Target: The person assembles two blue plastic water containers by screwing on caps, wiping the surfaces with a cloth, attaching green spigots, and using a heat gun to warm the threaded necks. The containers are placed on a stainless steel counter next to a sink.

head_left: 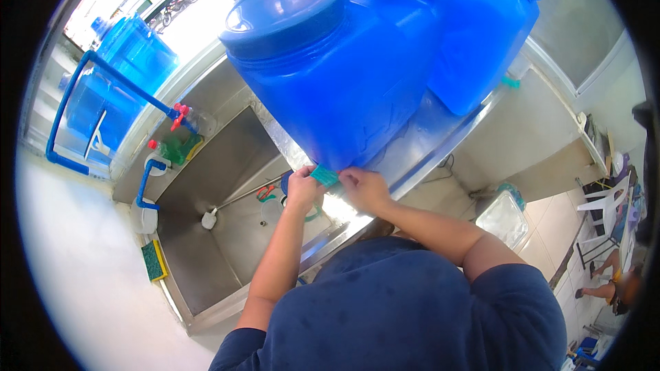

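A large blue plastic water container (pixel 344 62) with a wide round blue lid stands on the steel counter in front of me. At its lower near edge is a small teal piece (pixel 324 176), ribbed or folded; its exact kind is unclear. My left hand (pixel 302 189) is closed with its fingertips on the left end of this piece. My right hand (pixel 364 189) is pinched at the piece's right end, close to the container's bottom. The fingertips partly hide what they grip.
A second blue container (pixel 474 34) stands behind to the right. Left of my hands is a steel sink (pixel 213 261) holding red-handled scissors (pixel 265 194) and a white-headed brush (pixel 209 219). Blue pipe (pixel 127 81) with a red valve (pixel 180 115), bottles and a sponge (pixel 155 261) line its far side.
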The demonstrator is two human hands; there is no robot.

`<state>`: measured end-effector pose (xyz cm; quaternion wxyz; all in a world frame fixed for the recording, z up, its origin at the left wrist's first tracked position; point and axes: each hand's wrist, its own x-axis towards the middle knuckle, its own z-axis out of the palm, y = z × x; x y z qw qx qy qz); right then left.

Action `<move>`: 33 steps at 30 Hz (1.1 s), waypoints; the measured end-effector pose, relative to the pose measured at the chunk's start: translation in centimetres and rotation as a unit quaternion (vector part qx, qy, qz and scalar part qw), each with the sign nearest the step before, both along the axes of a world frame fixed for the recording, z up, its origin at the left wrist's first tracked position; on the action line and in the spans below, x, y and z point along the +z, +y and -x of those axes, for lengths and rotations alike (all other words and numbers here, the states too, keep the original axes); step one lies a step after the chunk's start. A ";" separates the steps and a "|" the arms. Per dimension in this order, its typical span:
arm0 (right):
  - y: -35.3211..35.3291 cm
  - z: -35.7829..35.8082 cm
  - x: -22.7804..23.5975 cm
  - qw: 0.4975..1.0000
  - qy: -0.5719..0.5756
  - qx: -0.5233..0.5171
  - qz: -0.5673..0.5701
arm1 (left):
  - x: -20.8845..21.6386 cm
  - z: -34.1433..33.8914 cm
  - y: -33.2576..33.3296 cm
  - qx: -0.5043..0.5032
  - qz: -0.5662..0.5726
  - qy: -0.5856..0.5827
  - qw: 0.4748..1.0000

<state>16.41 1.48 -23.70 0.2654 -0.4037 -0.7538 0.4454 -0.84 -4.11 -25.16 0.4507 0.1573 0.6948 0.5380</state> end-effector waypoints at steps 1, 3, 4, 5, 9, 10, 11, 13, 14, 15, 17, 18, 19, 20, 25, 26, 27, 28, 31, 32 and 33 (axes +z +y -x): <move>0.0 0.0 0.0 1.000 -0.004 -0.001 -0.014 | 0.1 0.0 -0.2 -0.016 -0.030 -0.036 0.999; 0.0 -0.1 0.1 1.000 -0.003 -0.007 -0.029 | 0.3 0.2 -0.4 -0.056 -0.055 -0.017 0.997; 0.0 -0.1 0.1 1.000 0.003 -0.011 -0.029 | 0.6 0.3 -0.6 -0.079 -0.050 0.040 0.995; 0.0 0.0 0.1 1.000 0.010 -0.014 -0.024 | 0.8 0.3 -0.6 -0.100 -0.038 0.087 0.990; -0.1 0.0 0.3 1.000 -0.008 -0.014 -0.019 | 1.6 0.1 -1.4 -0.126 -0.007 0.417 0.900; -0.1 0.0 0.3 1.000 -0.009 -0.015 -0.017 | 1.6 -0.1 -1.5 -0.105 -0.041 0.431 0.895; -0.1 0.0 0.4 1.000 -0.011 -0.014 -0.008 | 1.6 -0.3 -1.6 -0.089 -0.063 0.427 0.898; -0.1 0.0 0.4 0.999 -0.034 -0.011 -0.018 | 1.4 -0.4 -1.9 -0.067 -0.071 0.439 0.893; -0.1 0.1 0.4 0.999 -0.046 -0.009 -0.020 | 1.2 -0.4 -2.0 -0.057 -0.088 0.431 0.896; 0.0 0.1 0.4 0.999 -0.045 -0.013 -0.021 | 0.9 -0.3 -2.1 -0.075 -0.075 0.442 0.891; -0.1 0.3 0.3 0.999 -0.044 -0.023 -0.023 | 0.5 0.0 -2.4 -0.099 -0.092 0.445 0.885; -0.1 0.4 0.2 0.998 -0.048 -0.024 -0.021 | 0.3 0.1 -2.5 -0.107 -0.120 0.357 0.920; -0.1 0.4 0.2 0.998 -0.052 -0.025 -0.020 | 0.1 0.2 -2.6 -0.107 -0.154 0.259 0.947; -0.1 0.5 0.1 0.998 -0.057 -0.025 -0.018 | 0.1 0.4 -2.8 -0.105 -0.162 0.146 0.970; -0.1 0.6 -0.2 0.998 -0.046 -0.020 -0.023 | 0.8 0.8 -3.8 -0.049 -0.217 -0.154 0.963; -0.2 0.6 -0.3 0.999 -0.045 -0.021 -0.021 | 0.9 0.6 -3.7 -0.033 -0.249 -0.235 0.939; -0.2 0.6 -0.3 0.999 -0.043 -0.021 -0.019 | 1.0 0.3 -3.6 -0.039 -0.216 -0.153 0.964; -0.3 0.6 -0.2 0.999 -0.041 -0.022 -0.017 | 0.9 -0.1 -3.4 -0.053 -0.205 -0.075 0.974; -0.3 0.5 -0.1 0.999 -0.038 -0.027 -0.019 | 0.4 -1.7 -2.6 -0.058 -0.171 0.077 0.981; -0.2 0.5 0.1 0.999 -0.037 -0.030 -0.021 | 0.2 -2.0 -2.3 -0.051 -0.149 0.101 0.982; -0.1 0.4 0.2 0.999 -0.043 -0.022 -0.022 | 0.1 -2.3 -2.0 -0.050 -0.172 0.126 0.976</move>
